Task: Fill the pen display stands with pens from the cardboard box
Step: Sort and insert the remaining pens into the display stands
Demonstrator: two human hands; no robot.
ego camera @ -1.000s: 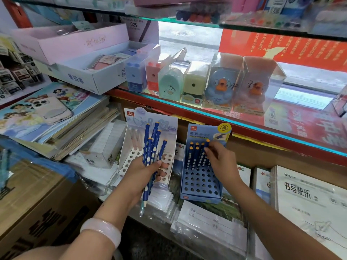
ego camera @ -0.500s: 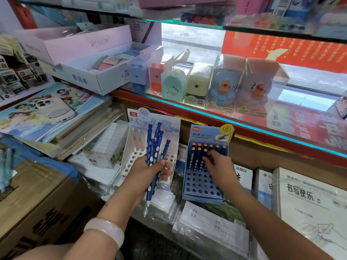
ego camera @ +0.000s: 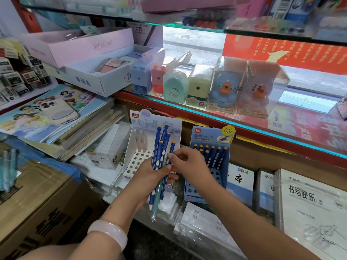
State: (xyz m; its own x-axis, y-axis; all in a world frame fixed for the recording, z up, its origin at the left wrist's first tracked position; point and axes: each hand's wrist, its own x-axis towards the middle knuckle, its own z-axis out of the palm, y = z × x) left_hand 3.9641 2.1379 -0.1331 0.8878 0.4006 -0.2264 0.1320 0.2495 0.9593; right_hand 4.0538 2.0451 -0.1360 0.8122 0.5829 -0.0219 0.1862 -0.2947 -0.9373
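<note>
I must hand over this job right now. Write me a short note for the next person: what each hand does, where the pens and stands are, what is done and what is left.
Left hand grips a bunch of blue pens, tips down, in front of the white stand.
Right hand pinches one pen at the top of that bunch.
Blue stand, right of the white one: back rows hold pens, front holes are empty.
White stand: its visible holes are empty.
Cardboard box sits at lower left.
Left: seat the held pens in the blue stand's empty holes, then fill the white stand.
</note>
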